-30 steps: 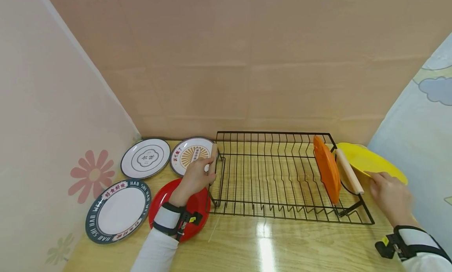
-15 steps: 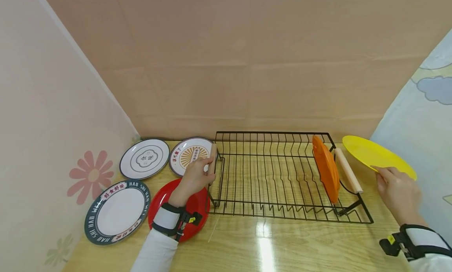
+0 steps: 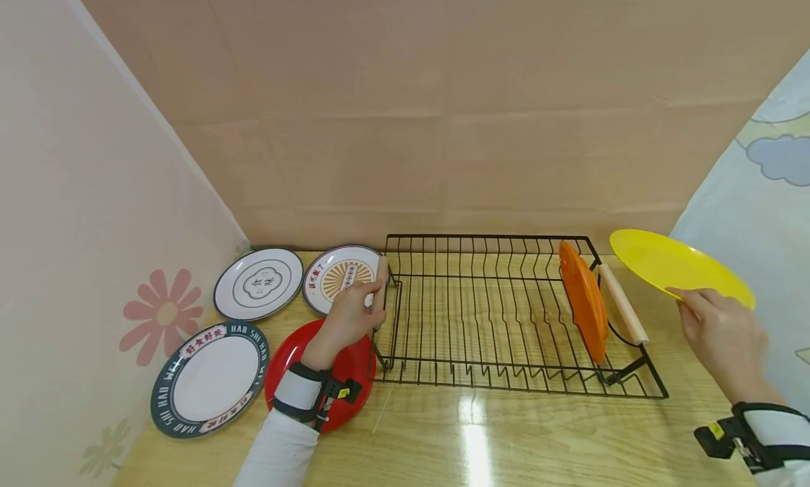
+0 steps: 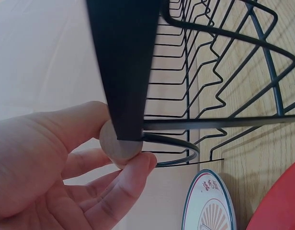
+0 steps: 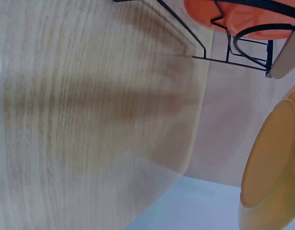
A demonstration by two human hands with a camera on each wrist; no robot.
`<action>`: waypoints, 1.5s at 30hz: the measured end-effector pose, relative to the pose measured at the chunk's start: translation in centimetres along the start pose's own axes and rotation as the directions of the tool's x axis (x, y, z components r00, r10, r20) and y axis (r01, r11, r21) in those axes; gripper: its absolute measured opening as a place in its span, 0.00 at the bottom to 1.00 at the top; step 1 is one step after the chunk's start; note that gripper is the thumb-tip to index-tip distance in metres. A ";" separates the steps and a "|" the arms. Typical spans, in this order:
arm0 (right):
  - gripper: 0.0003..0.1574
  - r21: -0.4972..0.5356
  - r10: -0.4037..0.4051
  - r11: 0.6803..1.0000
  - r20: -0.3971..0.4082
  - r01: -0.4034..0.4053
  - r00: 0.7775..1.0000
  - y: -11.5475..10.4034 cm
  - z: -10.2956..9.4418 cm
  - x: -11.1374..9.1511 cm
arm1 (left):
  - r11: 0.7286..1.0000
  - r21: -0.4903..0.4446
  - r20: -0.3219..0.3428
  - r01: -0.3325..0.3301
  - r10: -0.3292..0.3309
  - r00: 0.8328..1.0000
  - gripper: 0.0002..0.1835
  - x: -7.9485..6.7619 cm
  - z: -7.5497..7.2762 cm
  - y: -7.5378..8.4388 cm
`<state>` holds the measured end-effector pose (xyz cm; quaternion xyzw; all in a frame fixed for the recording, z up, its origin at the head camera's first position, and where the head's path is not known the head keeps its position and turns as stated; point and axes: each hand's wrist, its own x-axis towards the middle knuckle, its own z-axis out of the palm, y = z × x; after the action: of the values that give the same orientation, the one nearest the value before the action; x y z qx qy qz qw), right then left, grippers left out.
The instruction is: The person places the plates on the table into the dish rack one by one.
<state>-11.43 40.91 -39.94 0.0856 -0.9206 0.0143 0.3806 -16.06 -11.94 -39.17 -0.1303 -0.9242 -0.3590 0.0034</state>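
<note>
My left hand [image 3: 350, 311] grips the wooden handle [image 3: 382, 270] at the left end of the black wire dish rack [image 3: 490, 235]. In the left wrist view, thumb and fingers curl round the handle's round end [image 4: 114, 146]. Off the rack's right side, my right hand [image 3: 724, 336] pinches a yellow plate [image 3: 680, 262] by its near edge. The plate is held tilted above the table, and its underside [image 5: 269, 158] faces the right wrist camera; the fingers are mostly out of that view. An orange plate [image 3: 583, 301] stands on edge in the rack's right end.
Left of the rack lie a red plate [image 3: 354, 381], partly under my left arm, a dark-rimmed white plate [image 3: 211, 381] and two smaller patterned white plates [image 3: 243, 290]. A second wooden handle [image 3: 623, 304] is at the rack's right end. Cloth walls [image 3: 443, 121] enclose the wooden table.
My right hand has lifted the yellow plate up and to the right, away from the rack's right handle. The left hand keeps its grip on the left handle; the orange plate stays put.
</note>
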 end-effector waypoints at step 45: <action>0.32 0.116 -0.215 0.966 -0.138 0.231 0.967 -5.9 -4.4 3.7 | 1.000 0.004 -0.007 -0.017 0.017 1.000 0.29 -0.1 -0.1 0.0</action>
<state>-9.94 34.99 -34.41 0.2125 -0.8767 0.0372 0.4299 -16.00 -12.05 -39.15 -0.1369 -0.9237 -0.3578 0.0099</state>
